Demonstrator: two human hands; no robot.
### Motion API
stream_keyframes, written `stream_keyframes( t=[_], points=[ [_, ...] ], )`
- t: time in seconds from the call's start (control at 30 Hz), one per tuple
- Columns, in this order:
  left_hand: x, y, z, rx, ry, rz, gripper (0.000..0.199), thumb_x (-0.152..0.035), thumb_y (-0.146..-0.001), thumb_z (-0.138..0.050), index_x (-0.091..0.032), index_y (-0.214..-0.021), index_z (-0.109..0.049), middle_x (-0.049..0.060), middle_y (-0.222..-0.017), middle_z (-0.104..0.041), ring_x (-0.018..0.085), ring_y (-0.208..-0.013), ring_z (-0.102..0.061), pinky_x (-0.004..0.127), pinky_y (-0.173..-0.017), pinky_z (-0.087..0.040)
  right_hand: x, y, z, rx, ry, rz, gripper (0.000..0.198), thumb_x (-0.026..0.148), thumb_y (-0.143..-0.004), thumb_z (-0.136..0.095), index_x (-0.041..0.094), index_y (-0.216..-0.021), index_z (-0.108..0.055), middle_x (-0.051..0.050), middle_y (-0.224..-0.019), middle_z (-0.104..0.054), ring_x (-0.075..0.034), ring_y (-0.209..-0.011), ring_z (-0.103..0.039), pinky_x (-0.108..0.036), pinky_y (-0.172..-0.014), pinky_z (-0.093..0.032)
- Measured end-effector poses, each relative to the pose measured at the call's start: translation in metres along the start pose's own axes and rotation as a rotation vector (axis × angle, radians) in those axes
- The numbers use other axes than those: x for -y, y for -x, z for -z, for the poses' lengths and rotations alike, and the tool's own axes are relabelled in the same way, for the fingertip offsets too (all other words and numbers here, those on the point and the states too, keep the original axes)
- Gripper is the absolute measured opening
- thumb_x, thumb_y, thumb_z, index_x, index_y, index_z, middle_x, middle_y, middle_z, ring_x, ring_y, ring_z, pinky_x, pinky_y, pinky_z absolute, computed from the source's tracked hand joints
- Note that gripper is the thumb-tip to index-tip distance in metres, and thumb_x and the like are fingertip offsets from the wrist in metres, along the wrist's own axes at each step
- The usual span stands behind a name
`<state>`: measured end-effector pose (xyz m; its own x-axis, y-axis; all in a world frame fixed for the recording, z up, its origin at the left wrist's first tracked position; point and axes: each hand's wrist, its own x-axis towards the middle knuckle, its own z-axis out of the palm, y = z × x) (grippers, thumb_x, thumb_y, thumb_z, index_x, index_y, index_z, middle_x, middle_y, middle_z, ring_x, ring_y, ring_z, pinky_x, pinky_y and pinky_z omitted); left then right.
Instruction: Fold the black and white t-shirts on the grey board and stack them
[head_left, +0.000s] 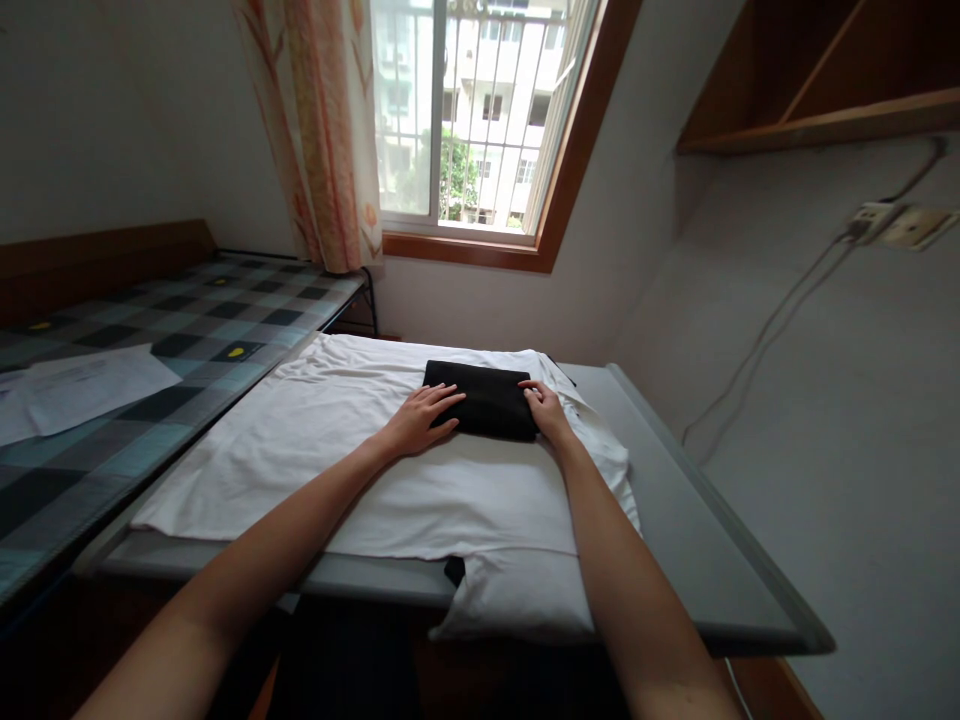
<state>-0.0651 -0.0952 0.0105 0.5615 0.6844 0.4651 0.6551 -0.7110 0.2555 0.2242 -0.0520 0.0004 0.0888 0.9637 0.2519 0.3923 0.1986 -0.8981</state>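
A white T-shirt (292, 440) lies spread over the grey table, with one sleeve (525, 595) draped over the near edge. On the shirt rests a flat black rectangle (487, 400); it could be folded cloth or a board, I cannot tell which. My left hand (426, 415) lies open, fingers stretched over the left part of the black rectangle. At its right edge my right hand (545, 408) has its fingers curled and seems to pinch the rim. A small black bit (455, 570) shows under the shirt near the sleeve; the rest of it is hidden.
The grey table top (712, 560) extends to the right, up to the wall. At left stands a bed with a checked mattress (262, 290) and papers (90, 390) on it. Behind are a curtain (330, 130) and a barred window (487, 120). A cable (772, 320) hangs from a wall socket.
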Motion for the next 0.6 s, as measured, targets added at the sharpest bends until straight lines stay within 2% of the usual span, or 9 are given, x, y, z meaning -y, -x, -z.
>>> stream_keyframes(
  t=[0.17, 0.4, 0.53, 0.6],
  points=[
    [-0.0006, -0.0001, 0.0008, -0.004, -0.006, -0.011, 0.049, -0.042, -0.096, -0.047, -0.025, -0.141, -0.048, 0.007, -0.148, -0.046, 0.026, -0.139, -0.039, 0.046, -0.116, -0.029, 0.0011, 0.0003, -0.0006, -0.004, -0.017, -0.006, 0.038, 0.045, -0.072, -0.052, 0.017, -0.095, -0.065, 0.006, -0.054, -0.043, -0.012, -0.051, -0.034, -0.024, -0.050, -0.026],
    [-0.0011, -0.0004, 0.0006, -0.001, -0.017, 0.000, 0.048, -0.040, -0.095, -0.049, -0.026, -0.141, -0.049, 0.006, -0.148, -0.046, 0.026, -0.138, -0.039, 0.046, -0.115, -0.031, 0.0005, 0.0007, -0.0003, -0.005, -0.005, -0.001, 0.038, 0.044, -0.073, -0.051, 0.017, -0.095, -0.066, 0.007, -0.052, -0.042, -0.011, -0.049, -0.034, -0.023, -0.048, -0.027],
    [-0.0014, -0.0002, -0.0003, -0.005, -0.027, -0.009, 0.048, -0.042, -0.095, -0.048, -0.027, -0.141, -0.048, 0.005, -0.148, -0.046, 0.025, -0.138, -0.040, 0.045, -0.115, -0.031, 0.0006, 0.0008, -0.0009, -0.009, 0.036, -0.003, 0.037, 0.043, -0.076, -0.051, 0.018, -0.098, -0.067, 0.004, -0.057, -0.049, -0.013, -0.054, -0.043, -0.024, -0.052, -0.036],
    [-0.0026, -0.0007, 0.0001, -0.029, -0.037, -0.008, 0.045, -0.041, -0.096, -0.047, -0.026, -0.139, -0.050, 0.005, -0.146, -0.049, 0.025, -0.136, -0.042, 0.045, -0.114, -0.031, 0.0022, 0.0010, -0.0018, -0.049, 0.087, 0.020, 0.035, 0.042, -0.077, -0.052, 0.018, -0.095, -0.068, 0.000, -0.067, -0.057, -0.016, -0.064, -0.052, -0.027, -0.061, -0.044]
  ],
)
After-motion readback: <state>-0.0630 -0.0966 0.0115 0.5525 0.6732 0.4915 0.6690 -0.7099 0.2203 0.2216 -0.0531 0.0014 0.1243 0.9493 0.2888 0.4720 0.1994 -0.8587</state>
